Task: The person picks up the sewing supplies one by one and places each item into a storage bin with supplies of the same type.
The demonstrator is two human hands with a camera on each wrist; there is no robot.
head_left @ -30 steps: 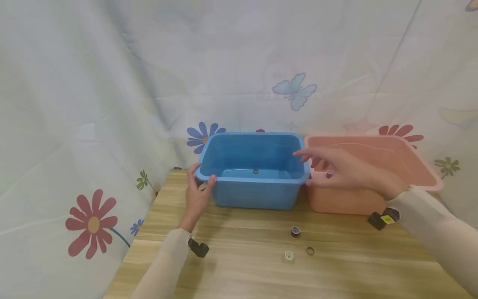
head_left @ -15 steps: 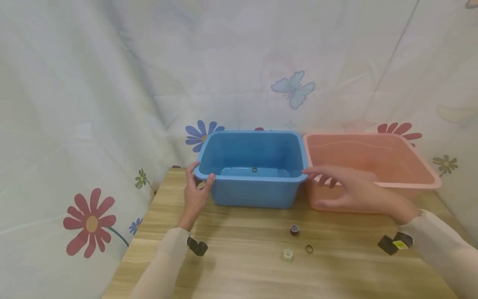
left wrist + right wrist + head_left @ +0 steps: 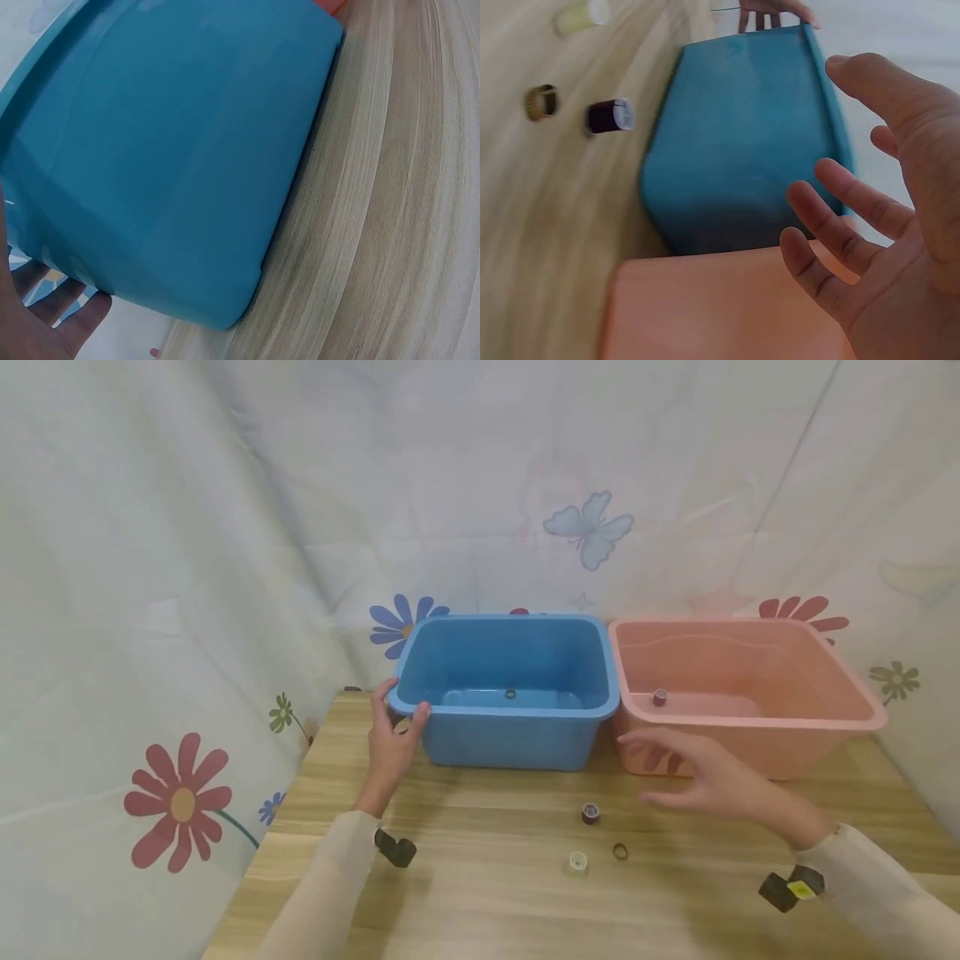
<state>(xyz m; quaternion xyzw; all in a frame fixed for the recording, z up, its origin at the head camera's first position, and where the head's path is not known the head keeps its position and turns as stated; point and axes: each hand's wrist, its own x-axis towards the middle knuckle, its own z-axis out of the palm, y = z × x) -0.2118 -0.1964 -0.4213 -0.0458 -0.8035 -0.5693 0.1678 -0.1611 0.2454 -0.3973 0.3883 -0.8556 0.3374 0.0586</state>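
My left hand (image 3: 392,747) grips the front left corner of the blue plastic tub (image 3: 517,743), thumb on the front rim. The left wrist view has its fingers against the tub's outer wall (image 3: 172,150). A small ring (image 3: 511,693) lies inside this tub. My right hand (image 3: 705,772) holds nothing and hovers before the pink tub (image 3: 795,722), fingers spread apart from the thumb. Inside the pink tub sits a dark thread spool (image 3: 659,697). On the table nearby are another dark thread spool (image 3: 590,812), a pale yellow spool (image 3: 577,862) and a dark ring (image 3: 620,852).
Both tubs stand side by side at the back of the wooden table (image 3: 465,877). Behind them hangs a white curtain (image 3: 465,485) printed with flowers and a butterfly. Each wrist carries a small black camera, like the left one (image 3: 395,848).
The right hand has drawn back and down from over the pink tub to its front, uncovering the spool inside. The left hand has kept its place at the blue tub's corner.
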